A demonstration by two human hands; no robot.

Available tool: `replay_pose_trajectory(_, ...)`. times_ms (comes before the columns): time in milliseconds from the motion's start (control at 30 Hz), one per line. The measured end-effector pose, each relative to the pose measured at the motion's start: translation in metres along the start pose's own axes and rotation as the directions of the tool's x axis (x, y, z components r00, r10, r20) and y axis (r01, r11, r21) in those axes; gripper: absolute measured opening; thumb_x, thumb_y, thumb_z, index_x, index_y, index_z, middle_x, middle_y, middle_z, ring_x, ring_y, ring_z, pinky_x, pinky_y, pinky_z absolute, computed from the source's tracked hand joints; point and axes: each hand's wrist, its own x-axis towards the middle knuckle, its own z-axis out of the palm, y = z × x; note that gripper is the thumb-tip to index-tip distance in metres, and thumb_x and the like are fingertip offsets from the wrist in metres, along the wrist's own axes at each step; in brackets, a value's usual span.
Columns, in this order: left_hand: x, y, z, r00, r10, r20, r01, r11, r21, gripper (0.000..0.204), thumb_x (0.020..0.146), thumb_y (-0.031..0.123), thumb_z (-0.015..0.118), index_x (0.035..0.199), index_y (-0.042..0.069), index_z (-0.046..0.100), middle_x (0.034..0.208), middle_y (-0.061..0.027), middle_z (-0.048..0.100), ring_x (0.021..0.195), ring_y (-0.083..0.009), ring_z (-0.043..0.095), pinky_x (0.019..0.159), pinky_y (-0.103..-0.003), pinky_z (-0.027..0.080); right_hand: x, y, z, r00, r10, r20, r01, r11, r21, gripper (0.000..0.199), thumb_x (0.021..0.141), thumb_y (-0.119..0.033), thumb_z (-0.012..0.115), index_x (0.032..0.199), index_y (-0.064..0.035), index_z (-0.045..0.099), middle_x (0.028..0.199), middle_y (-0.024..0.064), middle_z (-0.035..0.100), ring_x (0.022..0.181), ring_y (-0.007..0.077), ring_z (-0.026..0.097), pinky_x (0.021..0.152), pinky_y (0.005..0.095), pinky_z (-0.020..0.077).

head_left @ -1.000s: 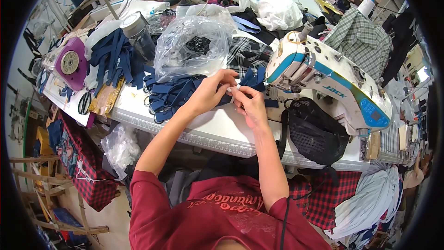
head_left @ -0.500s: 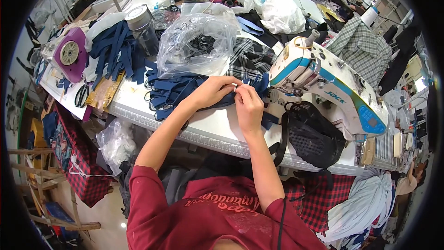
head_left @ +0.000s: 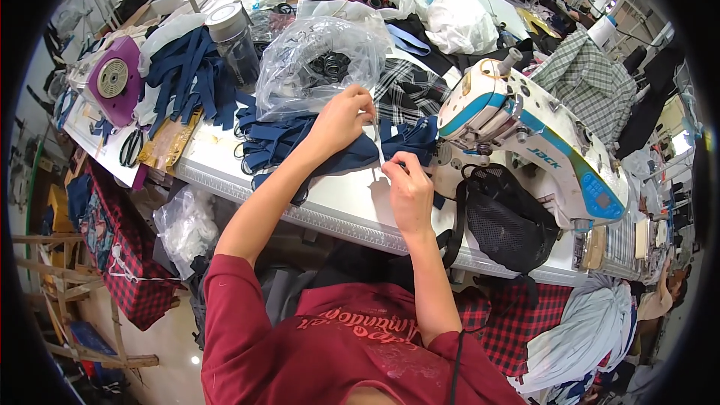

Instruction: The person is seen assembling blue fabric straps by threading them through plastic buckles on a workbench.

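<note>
A thin white strip (head_left: 378, 142) is stretched between my two hands above the table. My left hand (head_left: 346, 118) is closed on its upper end, over the pile of navy fabric straps (head_left: 274, 142). Lower and to the right, my right hand (head_left: 409, 186) pinches the other end between thumb and fingers. Whether the strip is tape or elastic cannot be made out. Just beyond my left hand lies a clear plastic bag (head_left: 319, 67) with black rings inside, beside a black-and-white plaid cloth (head_left: 409, 94).
A white and blue sewing machine (head_left: 536, 135) stands right of my hands, with a black mesh bag (head_left: 510, 217) before it. Toward the left are a lidded clear jar (head_left: 232, 45), more navy straps (head_left: 187, 79), black scissors (head_left: 131, 148) and a purple device (head_left: 116, 82).
My hands were close together over the navy straps. They have moved apart, the left one up and away, the right one slightly nearer, drawing the white strip out between them.
</note>
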Motion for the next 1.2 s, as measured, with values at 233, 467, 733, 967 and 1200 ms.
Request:
replay_pose_trajectory(233, 0.012, -0.003, -0.007, 0.998, -0.036, -0.041, 0.048, 0.939, 0.339, 0.004, 0.073, 0.005, 0.058, 0.076, 0.006, 0.060, 0.085, -0.0102, 0.056, 0.078, -0.0327, 0.058, 0.066, -0.042, 0.046, -0.018, -0.006, -0.008, 0.994, 0.053, 0.096, -0.056, 0.998, 0.029, 0.014, 0.067, 0.008, 0.059, 0.077, -0.0011, 0.061, 0.078, 0.0085, 0.054, 0.066, 0.0254, 0.059, 0.056, 0.0338, 0.0478)
replay_pose_trajectory(467, -0.009, 0.038, -0.002, 0.997, -0.043, 0.067, 0.029, 0.978, 0.205, 0.010, 0.080, 0.012, 0.058, 0.085, 0.003, 0.060, 0.082, -0.0110, 0.061, 0.078, -0.0321, 0.059, 0.067, -0.040, 0.045, -0.007, -0.002, -0.005, 0.987, 0.136, 0.089, -0.135, 0.991, -0.022, 0.013, 0.073, -0.001, 0.062, 0.086, -0.0068, 0.063, 0.081, 0.0073, 0.053, 0.066, 0.0265, 0.059, 0.057, 0.0367, 0.0473)
replay_pose_trajectory(733, -0.038, 0.040, 0.008, 0.959, 0.110, 0.260, -0.225, 0.856, 0.466, 0.046, 0.063, 0.039, 0.073, 0.084, 0.001, 0.058, 0.082, -0.0141, 0.057, 0.083, -0.0324, 0.054, 0.074, -0.040, 0.043, -0.017, -0.009, -0.017, 0.984, 0.174, -0.040, -0.172, 0.983, 0.057, 0.027, 0.077, 0.003, 0.061, 0.102, -0.0074, 0.062, 0.080, 0.0116, 0.056, 0.070, 0.0268, 0.056, 0.061, 0.0355, 0.0449)
replay_pose_trajectory(967, -0.030, 0.066, -0.036, 0.956, -0.137, 0.258, 0.078, 0.972, 0.224, 0.033, 0.073, 0.018, 0.066, 0.097, -0.001, 0.054, 0.083, -0.0194, 0.060, 0.084, -0.0366, 0.058, 0.074, -0.043, 0.043, -0.024, -0.016, -0.022, 0.956, 0.158, -0.246, -0.138, 0.986, 0.098, 0.024, 0.081, 0.006, 0.055, 0.104, -0.0006, 0.060, 0.083, 0.0122, 0.058, 0.071, 0.0248, 0.054, 0.063, 0.0324, 0.0431)
replay_pose_trajectory(1200, -0.038, 0.051, -0.188, 0.954, -0.285, -0.095, 0.248, 0.925, -0.287, 0.022, 0.087, 0.011, 0.051, 0.107, 0.003, 0.051, 0.095, -0.0087, 0.062, 0.087, -0.0144, 0.060, 0.078, -0.028, 0.047, -0.029, -0.016, -0.024, 0.979, 0.161, -0.128, -0.145, 0.981, 0.129, 0.023, 0.084, 0.005, 0.052, 0.105, -0.0008, 0.059, 0.076, 0.0098, 0.053, 0.062, 0.0198, 0.049, 0.055, 0.0286, 0.0385)
